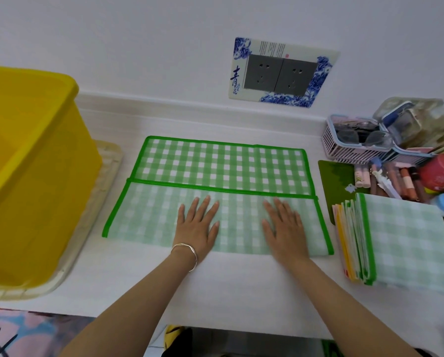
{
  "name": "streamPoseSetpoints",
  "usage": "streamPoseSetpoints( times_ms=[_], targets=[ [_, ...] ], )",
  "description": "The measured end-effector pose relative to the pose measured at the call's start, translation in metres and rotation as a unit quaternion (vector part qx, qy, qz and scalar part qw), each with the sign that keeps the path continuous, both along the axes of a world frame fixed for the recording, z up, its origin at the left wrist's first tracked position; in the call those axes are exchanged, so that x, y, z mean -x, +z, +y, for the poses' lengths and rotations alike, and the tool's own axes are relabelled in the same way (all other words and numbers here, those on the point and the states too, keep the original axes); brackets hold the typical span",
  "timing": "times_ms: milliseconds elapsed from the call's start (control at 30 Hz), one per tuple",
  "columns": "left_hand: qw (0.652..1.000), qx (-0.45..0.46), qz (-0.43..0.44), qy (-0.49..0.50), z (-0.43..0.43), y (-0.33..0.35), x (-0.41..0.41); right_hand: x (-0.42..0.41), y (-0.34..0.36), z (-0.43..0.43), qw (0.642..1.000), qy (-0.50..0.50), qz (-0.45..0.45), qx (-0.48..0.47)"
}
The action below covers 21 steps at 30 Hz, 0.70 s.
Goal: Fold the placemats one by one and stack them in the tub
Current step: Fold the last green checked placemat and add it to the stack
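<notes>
left hand (197,229) and right hand (284,228) press the half-folded placemat (223,163), fingers (206,205) straight and apart; risk: on release the flap may spring open toward 6 o'clock.

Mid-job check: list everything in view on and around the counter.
Yellow plastic tub: one, yellow, far left.
Flat beige tray: one, beige, under the tub.
Green-checked placemat with green border: one, green and white, counter centre, near part folded over.
Pile of checked placemats: one, pale green, right of it.
Double wall socket: one, grey, floral blue-white frame, wall behind.
Slatted basket holding glasses: one, pale pink, back right.
Cosmetic tubes: several, mixed colours, beyond the pile.
Silver bangle: one, silver, left wrist.
Left hand: one, flat on the folded part.
Right hand: one, flat beside it.
</notes>
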<state>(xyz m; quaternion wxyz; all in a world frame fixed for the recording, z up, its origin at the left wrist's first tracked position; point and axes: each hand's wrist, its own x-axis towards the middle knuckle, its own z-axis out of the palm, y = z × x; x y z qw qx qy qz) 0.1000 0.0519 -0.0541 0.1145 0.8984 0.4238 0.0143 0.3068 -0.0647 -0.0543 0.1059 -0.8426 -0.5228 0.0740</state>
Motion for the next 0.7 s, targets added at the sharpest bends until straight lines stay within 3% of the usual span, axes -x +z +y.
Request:
streamPoseSetpoints(
  times_ms=[200,400,700],
  targets=[
    [1.000,0.006,0.003,-0.004,-0.001,0.001,0.000,-0.035,0.008,-0.021,1.000,-0.007,0.015,0.020],
    [1.000,0.017,0.006,-0.015,-0.009,0.003,0.003,-0.040,0.023,0.016,0.994,-0.001,0.075,-0.074],
    [1.000,0.013,0.016,-0.007,-0.009,0.003,0.000,-0.060,0.045,0.064,0.994,0.004,0.080,0.079]
  ],
)
